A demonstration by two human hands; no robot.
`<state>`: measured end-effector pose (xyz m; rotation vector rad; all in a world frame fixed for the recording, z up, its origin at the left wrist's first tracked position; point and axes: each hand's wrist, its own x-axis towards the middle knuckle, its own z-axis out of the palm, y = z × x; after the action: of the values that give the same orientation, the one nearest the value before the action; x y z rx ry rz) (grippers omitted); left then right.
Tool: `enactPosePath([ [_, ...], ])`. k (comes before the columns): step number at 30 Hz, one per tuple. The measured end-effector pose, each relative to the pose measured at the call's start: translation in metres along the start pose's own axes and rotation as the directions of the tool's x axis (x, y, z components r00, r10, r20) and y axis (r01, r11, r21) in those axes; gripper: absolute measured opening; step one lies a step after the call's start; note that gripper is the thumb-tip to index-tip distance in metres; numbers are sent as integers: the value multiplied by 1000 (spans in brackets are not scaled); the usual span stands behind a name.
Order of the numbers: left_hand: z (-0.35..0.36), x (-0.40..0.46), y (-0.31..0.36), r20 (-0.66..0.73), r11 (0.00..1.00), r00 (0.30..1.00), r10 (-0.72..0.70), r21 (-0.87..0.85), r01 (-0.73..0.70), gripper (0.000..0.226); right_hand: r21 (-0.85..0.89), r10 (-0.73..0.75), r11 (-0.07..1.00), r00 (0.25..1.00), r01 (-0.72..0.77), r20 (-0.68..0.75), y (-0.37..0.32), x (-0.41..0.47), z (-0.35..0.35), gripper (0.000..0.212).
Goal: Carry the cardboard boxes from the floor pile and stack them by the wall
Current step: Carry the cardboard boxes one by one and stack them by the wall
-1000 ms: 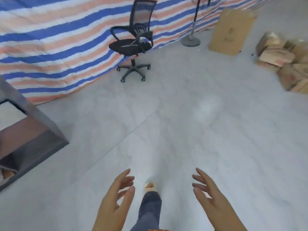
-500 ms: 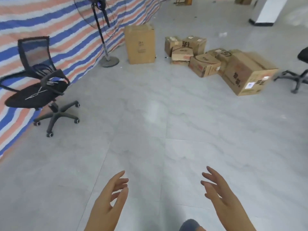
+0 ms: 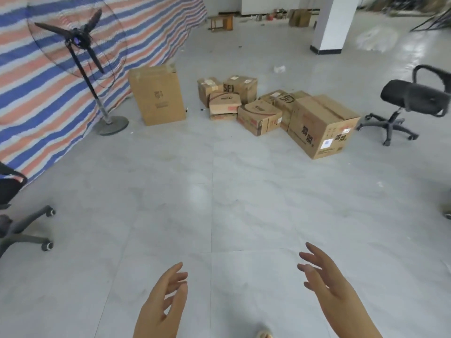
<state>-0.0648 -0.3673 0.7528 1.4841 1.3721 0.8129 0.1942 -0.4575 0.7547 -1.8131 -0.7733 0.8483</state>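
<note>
A pile of several cardboard boxes lies on the grey tiled floor ahead, with a big box (image 3: pixel 322 125) at its right end and a smaller box (image 3: pixel 259 116) in front of the middle. One tall box (image 3: pixel 157 95) stands apart by the striped tarp wall (image 3: pixel 46 76). My left hand (image 3: pixel 163 303) and my right hand (image 3: pixel 329 286) are raised low in the view, fingers relaxed, holding nothing, far short of the boxes.
A standing fan (image 3: pixel 84 69) is left of the tall box. One black office chair (image 3: pixel 412 103) stands right of the pile, another chair (image 3: pixel 17 215) at the left edge. A white pillar (image 3: pixel 329 23) rises at the back. Bare tiles lie between me and the pile.
The view has swung right, from the left chair toward the box pile, and drawn closer to it. Both hands stay raised with nothing in them.
</note>
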Motion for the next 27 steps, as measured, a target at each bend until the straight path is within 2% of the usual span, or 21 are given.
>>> enactPosePath([
  [6, 79, 106, 44, 109, 999, 993, 37, 6, -38, 37, -22, 46, 999, 998, -47, -33, -4, 111, -44, 39],
  [15, 170, 294, 68, 198, 1000, 980, -14, 26, 9, 32, 49, 152, 988, 968, -145, -200, -8, 283, -59, 39],
  [21, 223, 459, 142, 306, 990, 946, 108, 56, -131, 32, 111, 136, 988, 936, -105, -324, -49, 416, -78, 39],
  [24, 263, 525, 168, 427, 966, 892, 145, 134, -221, 32, 123, 160, 985, 914, -122, -374, -52, 461, -100, 40],
  [27, 315, 568, 188, 510, 945, 844, 165, 162, -282, 34, 160, 213, 975, 860, -155, -464, -43, 497, -131, 38],
])
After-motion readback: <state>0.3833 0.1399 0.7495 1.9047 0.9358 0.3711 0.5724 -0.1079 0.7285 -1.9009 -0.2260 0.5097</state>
